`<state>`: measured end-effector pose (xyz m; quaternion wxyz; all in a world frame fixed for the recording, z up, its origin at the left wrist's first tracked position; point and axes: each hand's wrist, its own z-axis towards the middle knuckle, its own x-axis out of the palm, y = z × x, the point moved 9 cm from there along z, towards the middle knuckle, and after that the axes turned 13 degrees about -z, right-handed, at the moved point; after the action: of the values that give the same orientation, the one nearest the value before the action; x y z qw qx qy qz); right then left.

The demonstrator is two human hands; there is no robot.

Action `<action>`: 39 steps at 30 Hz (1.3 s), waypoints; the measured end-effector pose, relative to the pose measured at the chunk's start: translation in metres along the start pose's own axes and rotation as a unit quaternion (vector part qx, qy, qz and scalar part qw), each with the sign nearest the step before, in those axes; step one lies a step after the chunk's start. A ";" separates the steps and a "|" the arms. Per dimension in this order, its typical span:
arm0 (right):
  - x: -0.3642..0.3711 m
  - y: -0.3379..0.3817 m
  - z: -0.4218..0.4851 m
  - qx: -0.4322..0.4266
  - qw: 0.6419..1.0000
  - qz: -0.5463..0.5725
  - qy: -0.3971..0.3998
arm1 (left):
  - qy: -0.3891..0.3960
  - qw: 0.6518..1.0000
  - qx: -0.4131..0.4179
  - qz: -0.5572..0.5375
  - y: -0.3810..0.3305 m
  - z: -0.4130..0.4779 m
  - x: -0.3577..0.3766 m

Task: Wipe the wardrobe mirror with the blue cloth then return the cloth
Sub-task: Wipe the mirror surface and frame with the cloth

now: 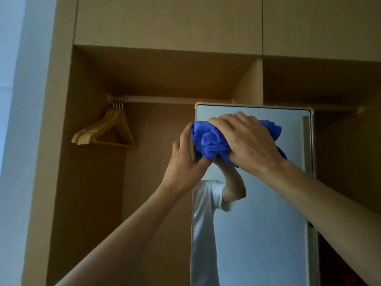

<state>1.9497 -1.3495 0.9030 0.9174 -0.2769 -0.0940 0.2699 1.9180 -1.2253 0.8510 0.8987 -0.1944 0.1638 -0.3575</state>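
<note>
A tall framed mirror (263,213) stands in the open wardrobe, right of centre. My right hand (245,141) presses a bunched blue cloth (210,141) against the glass near the mirror's top left corner. My left hand (185,159) grips the mirror's left edge just below the cloth, fingers wrapped round the frame. Part of the cloth is hidden under my right hand. The glass reflects my raised arm and a white T-shirt.
Several wooden hangers (107,131) hang at the left end of the wardrobe rail (171,99). Closed upper cabinet doors (165,21) sit above the open compartment. A pale wall (14,120) lies at far left.
</note>
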 end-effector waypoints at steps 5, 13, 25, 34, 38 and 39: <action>0.012 -0.017 0.028 0.006 0.999 -0.013 -0.030 | -0.011 0.999 -0.014 -0.031 0.005 0.040 -0.004; 0.036 -0.029 0.049 0.015 1.000 -0.018 -0.006 | -0.017 0.997 -0.062 -0.049 0.013 0.054 0.002; 0.048 -0.022 0.037 0.037 0.998 0.037 0.037 | -0.070 0.995 -0.061 -0.046 0.027 0.028 0.009; 0.056 0.011 -0.013 0.035 0.997 0.032 0.060 | -0.076 0.989 -0.113 -0.049 0.057 -0.015 0.017; 0.055 0.028 -0.039 0.028 0.997 0.044 0.059 | -0.070 0.990 -0.123 -0.024 0.072 -0.039 0.024; 0.055 0.032 -0.046 0.029 0.997 0.049 0.061 | -0.071 0.988 -0.132 -0.027 0.074 -0.044 0.024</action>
<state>1.9960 -1.3183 0.8487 0.9145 -0.2707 -0.0168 0.3000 1.9585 -1.2031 0.7739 0.8643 -0.3408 0.1405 -0.3421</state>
